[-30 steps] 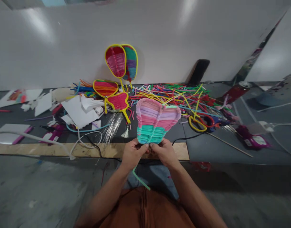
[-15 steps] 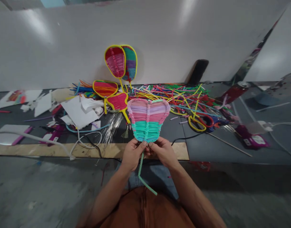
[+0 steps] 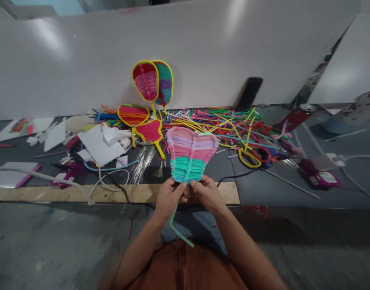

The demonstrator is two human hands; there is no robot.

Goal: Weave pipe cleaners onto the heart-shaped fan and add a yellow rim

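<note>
Between my hands is a pipe-cleaner fan [image 3: 189, 155], pink and lilac at its wide top and turquoise toward its narrow bottom, with a rib down the middle. My left hand [image 3: 169, 197] pinches the lower left edge, thumb on the near face. On the lower right, my right hand [image 3: 207, 194] pinches the same narrow end. The fingers behind the fan are partly hidden. A pale green pipe cleaner [image 3: 180, 235] hangs bent from beneath my left hand, over my lap.
Finished-looking yellow-rimmed fans [image 3: 145, 80] lean on the white wall, with more fans [image 3: 150, 131] below. Loose pipe cleaners [image 3: 209, 119] are heaped behind. Scissors [image 3: 250, 158], a phone [image 3: 250, 92], a red can [image 3: 300, 117], purple glue guns [image 3: 318, 173] and paper scraps [image 3: 102, 145] lie around.
The fan has tilted slightly to the right and dropped a little. Its hanging green pipe cleaner has swung left. Both hands keep their pinch on the lower end.
</note>
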